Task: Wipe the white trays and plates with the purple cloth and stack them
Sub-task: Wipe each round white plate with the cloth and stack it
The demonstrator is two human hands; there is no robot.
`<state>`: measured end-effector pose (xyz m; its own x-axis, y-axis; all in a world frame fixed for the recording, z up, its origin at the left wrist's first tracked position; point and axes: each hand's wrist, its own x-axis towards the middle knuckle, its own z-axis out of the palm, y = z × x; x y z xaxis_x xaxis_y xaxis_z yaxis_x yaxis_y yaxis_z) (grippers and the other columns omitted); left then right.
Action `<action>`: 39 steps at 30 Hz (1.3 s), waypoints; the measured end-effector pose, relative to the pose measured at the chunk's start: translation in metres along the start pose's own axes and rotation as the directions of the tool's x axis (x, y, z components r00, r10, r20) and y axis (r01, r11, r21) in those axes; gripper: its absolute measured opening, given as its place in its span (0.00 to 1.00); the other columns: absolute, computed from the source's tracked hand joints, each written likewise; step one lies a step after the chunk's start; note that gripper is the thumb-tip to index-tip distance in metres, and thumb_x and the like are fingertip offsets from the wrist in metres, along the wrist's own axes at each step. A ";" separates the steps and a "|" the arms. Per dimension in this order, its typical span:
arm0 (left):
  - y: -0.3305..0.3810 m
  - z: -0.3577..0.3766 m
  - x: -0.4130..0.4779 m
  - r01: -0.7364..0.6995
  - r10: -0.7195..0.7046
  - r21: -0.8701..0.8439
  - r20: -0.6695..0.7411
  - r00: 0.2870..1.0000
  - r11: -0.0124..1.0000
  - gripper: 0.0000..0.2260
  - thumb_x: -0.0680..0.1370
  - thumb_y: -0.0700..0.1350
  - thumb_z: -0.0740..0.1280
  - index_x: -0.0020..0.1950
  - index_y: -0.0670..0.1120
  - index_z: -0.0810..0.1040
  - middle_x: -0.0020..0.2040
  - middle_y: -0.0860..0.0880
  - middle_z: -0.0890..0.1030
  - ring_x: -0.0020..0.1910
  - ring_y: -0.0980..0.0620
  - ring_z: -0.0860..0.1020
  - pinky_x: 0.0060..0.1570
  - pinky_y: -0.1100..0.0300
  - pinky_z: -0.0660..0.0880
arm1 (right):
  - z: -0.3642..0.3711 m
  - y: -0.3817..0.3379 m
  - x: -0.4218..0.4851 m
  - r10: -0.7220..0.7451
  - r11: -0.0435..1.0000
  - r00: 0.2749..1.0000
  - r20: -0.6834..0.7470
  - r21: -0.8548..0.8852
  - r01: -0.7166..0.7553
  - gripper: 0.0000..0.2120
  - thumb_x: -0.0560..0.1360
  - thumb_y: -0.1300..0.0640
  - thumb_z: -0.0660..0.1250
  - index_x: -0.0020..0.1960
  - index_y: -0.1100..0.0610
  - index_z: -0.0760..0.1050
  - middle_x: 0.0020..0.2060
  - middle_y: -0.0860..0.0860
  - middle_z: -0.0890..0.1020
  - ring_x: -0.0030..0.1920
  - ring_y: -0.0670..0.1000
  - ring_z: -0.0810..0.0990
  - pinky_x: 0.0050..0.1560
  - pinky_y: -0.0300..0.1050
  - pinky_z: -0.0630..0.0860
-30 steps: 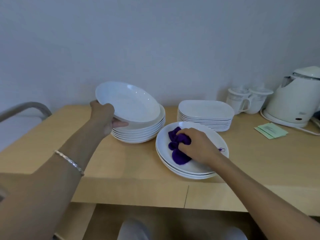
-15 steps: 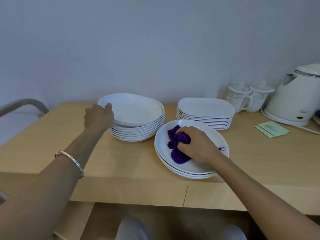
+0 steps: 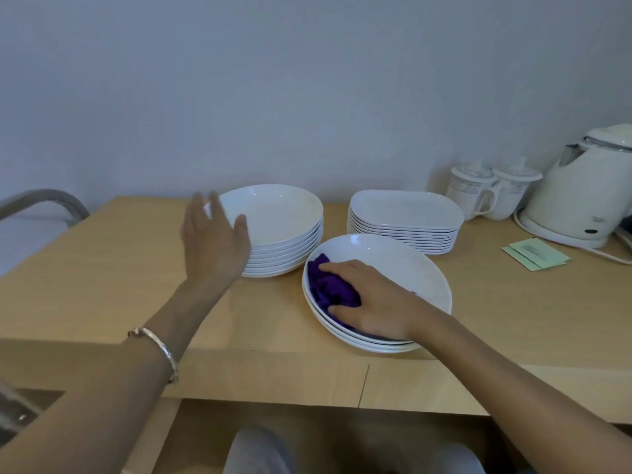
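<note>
**On the table: one hand free, one on the cloth**

Far to the left of the tall stack of round plates (image 3: 273, 217), a grey curved chair arm (image 3: 44, 200) shows past the edge of the wooden table (image 3: 102, 285). Closer to that stack, on its left and toward the viewer, the left forearm wears a silver bracelet (image 3: 157, 354). The left hand (image 3: 212, 244) is just beside the stack's left rim, fingers spread and straight, holding nothing. It is blurred, and I cannot tell whether it touches the rim.

The tall stack itself stands near the wall, with nothing on its top plate. Just to its right and a little nearer the viewer sits a low stack of round plates (image 3: 393, 265). The two are close, but I cannot tell whether their rims meet. The purple cloth (image 3: 328, 285) lies bunched in the left half of the low stack's top plate. The right hand (image 3: 372, 299) is on it, thumb and fingers curled round the bunch and pressing it onto the plate.

Right of the tall stack, beyond the low one, stands a stack of white trays (image 3: 403, 206). Farther right are two lidded cups (image 3: 478, 193) by the wall, then green paper packets (image 3: 537, 254) lying flat. A white kettle (image 3: 581, 193) on its base is farthest right.
</note>
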<state>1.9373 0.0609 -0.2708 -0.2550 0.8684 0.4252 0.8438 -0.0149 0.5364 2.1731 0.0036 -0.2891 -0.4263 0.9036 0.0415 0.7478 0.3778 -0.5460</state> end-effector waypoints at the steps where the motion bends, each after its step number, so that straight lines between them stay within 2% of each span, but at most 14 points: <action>1: 0.011 0.001 -0.009 -0.146 0.146 -0.017 -0.011 0.989 0.989 0.26 0.82 0.49 0.56 0.77 0.40 0.55 0.78 0.40 0.53 0.77 0.44 0.51 0.74 0.50 0.51 | 0.002 -0.002 0.007 -0.027 0.999 1.000 -0.002 0.035 0.027 0.30 0.74 0.50 0.67 0.73 0.45 0.60 0.68 0.46 0.67 0.65 0.48 0.67 0.67 0.45 0.65; 4: 0.041 0.009 -0.044 -0.415 0.436 -0.183 0.100 0.894 0.891 0.26 0.82 0.51 0.57 0.77 0.43 0.56 0.78 0.47 0.55 0.77 0.52 0.52 0.72 0.65 0.48 | 0.003 0.007 0.034 -0.104 0.994 0.992 -0.074 -0.020 0.103 0.24 0.74 0.49 0.61 0.69 0.48 0.66 0.64 0.51 0.72 0.62 0.52 0.70 0.66 0.52 0.66; 7: 0.046 0.023 -0.073 -0.439 0.510 -0.282 0.279 0.814 0.853 0.28 0.82 0.56 0.54 0.79 0.47 0.50 0.76 0.58 0.51 0.73 0.65 0.48 0.65 0.78 0.40 | -0.009 0.039 0.049 -0.102 0.960 0.981 -0.163 -0.275 0.054 0.24 0.76 0.53 0.60 0.71 0.55 0.66 0.68 0.55 0.70 0.67 0.57 0.67 0.69 0.52 0.61; 9: 0.041 0.032 -0.084 -0.401 0.459 -0.224 0.431 0.776 0.888 0.29 0.81 0.57 0.51 0.79 0.48 0.46 0.77 0.56 0.49 0.75 0.62 0.47 0.68 0.72 0.42 | -0.020 0.057 0.041 -0.089 0.907 0.972 -0.216 -0.421 -0.010 0.23 0.78 0.55 0.60 0.72 0.56 0.64 0.70 0.55 0.69 0.69 0.57 0.65 0.71 0.50 0.58; 13: 0.039 0.038 -0.088 -0.399 0.433 -0.171 0.409 0.803 0.901 0.29 0.80 0.58 0.45 0.78 0.49 0.43 0.79 0.53 0.48 0.77 0.56 0.48 0.69 0.67 0.47 | -0.039 0.060 -0.008 0.050 0.834 0.987 -0.154 -0.537 -0.126 0.20 0.78 0.54 0.58 0.70 0.54 0.66 0.66 0.51 0.71 0.67 0.54 0.65 0.67 0.45 0.60; 17: 0.038 0.041 -0.091 -0.391 0.503 -0.346 0.343 0.793 0.853 0.27 0.81 0.60 0.47 0.72 0.58 0.34 0.72 0.64 0.37 0.70 0.71 0.37 0.65 0.76 0.38 | -0.036 0.023 -0.049 0.082 0.979 0.989 0.124 -0.194 -0.057 0.17 0.77 0.52 0.61 0.65 0.45 0.67 0.61 0.43 0.71 0.59 0.47 0.71 0.60 0.45 0.69; 19: 0.036 0.042 -0.092 -0.349 0.504 -0.429 0.331 0.798 0.833 0.26 0.77 0.65 0.45 0.67 0.64 0.31 0.70 0.67 0.35 0.69 0.73 0.35 0.66 0.77 0.37 | -0.022 0.003 -0.037 -0.076 0.996 0.980 0.185 0.051 0.067 0.11 0.77 0.54 0.62 0.58 0.45 0.71 0.53 0.44 0.75 0.52 0.47 0.75 0.54 0.46 0.72; 21: 0.035 0.044 -0.093 -0.300 0.492 -0.486 0.335 0.803 0.821 0.27 0.75 0.69 0.44 0.65 0.68 0.28 0.73 0.65 0.34 0.72 0.70 0.36 0.70 0.73 0.39 | -0.006 -0.007 -0.012 -0.203 0.968 0.972 0.122 0.177 0.180 0.06 0.75 0.60 0.62 0.51 0.52 0.72 0.46 0.49 0.78 0.46 0.49 0.77 0.48 0.48 0.75; 25: 0.034 0.044 -0.093 -0.301 0.503 -0.502 0.334 0.797 0.811 0.29 0.77 0.66 0.47 0.67 0.66 0.27 0.76 0.59 0.33 0.73 0.68 0.36 0.69 0.75 0.41 | 0.013 0.006 0.037 -0.190 0.977 0.977 -0.092 0.080 0.198 0.06 0.76 0.55 0.62 0.47 0.44 0.67 0.44 0.44 0.71 0.44 0.43 0.69 0.46 0.41 0.67; 28: 0.034 0.043 -0.092 -0.337 0.506 -0.442 0.353 0.787 0.831 0.29 0.80 0.59 0.51 0.66 0.64 0.28 0.72 0.64 0.32 0.70 0.73 0.34 0.65 0.78 0.37 | 0.002 0.031 0.050 -0.062 0.976 0.974 -0.217 -0.219 0.013 0.14 0.78 0.55 0.61 0.63 0.56 0.68 0.62 0.54 0.70 0.62 0.54 0.66 0.64 0.47 0.62; 32: 0.033 0.043 -0.091 -0.358 0.489 -0.371 0.367 0.791 0.857 0.28 0.80 0.58 0.49 0.65 0.64 0.27 0.71 0.64 0.31 0.69 0.73 0.32 0.65 0.78 0.36 | -0.029 0.054 0.015 0.036 0.860 0.969 -0.244 -0.486 -0.154 0.18 0.79 0.54 0.60 0.67 0.58 0.66 0.66 0.55 0.69 0.66 0.56 0.64 0.67 0.47 0.59; 35: 0.035 0.045 -0.093 -0.354 0.477 -0.360 0.352 0.805 0.863 0.28 0.77 0.61 0.47 0.66 0.62 0.28 0.71 0.64 0.32 0.70 0.70 0.36 0.64 0.78 0.37 | -0.042 0.044 -0.032 0.127 0.914 0.990 -0.063 -0.379 -0.141 0.15 0.77 0.53 0.61 0.63 0.51 0.68 0.59 0.47 0.72 0.62 0.53 0.70 0.59 0.44 0.67; 37: 0.035 0.046 -0.094 -0.357 0.481 -0.368 0.335 0.810 0.859 0.28 0.78 0.63 0.46 0.67 0.61 0.29 0.71 0.63 0.34 0.70 0.70 0.36 0.64 0.79 0.36 | -0.042 0.023 -0.051 0.111 0.983 0.989 0.097 -0.156 -0.095 0.13 0.77 0.53 0.62 0.61 0.46 0.68 0.55 0.43 0.72 0.55 0.47 0.73 0.53 0.43 0.71; 39: 0.034 0.048 -0.094 -0.378 0.505 -0.386 0.310 0.805 0.841 0.27 0.79 0.66 0.45 0.67 0.62 0.29 0.72 0.63 0.34 0.71 0.70 0.35 0.65 0.78 0.37 | -0.032 0.007 -0.049 0.043 0.999 0.988 0.147 -0.010 -0.042 0.14 0.77 0.53 0.63 0.62 0.44 0.67 0.55 0.41 0.71 0.53 0.43 0.72 0.53 0.40 0.70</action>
<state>2.0125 0.0022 -0.3277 0.3672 0.8458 0.3871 0.6238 -0.5326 0.5720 2.2154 -0.0311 -0.2685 -0.4636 0.8798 -0.1052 0.7699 0.3412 -0.5392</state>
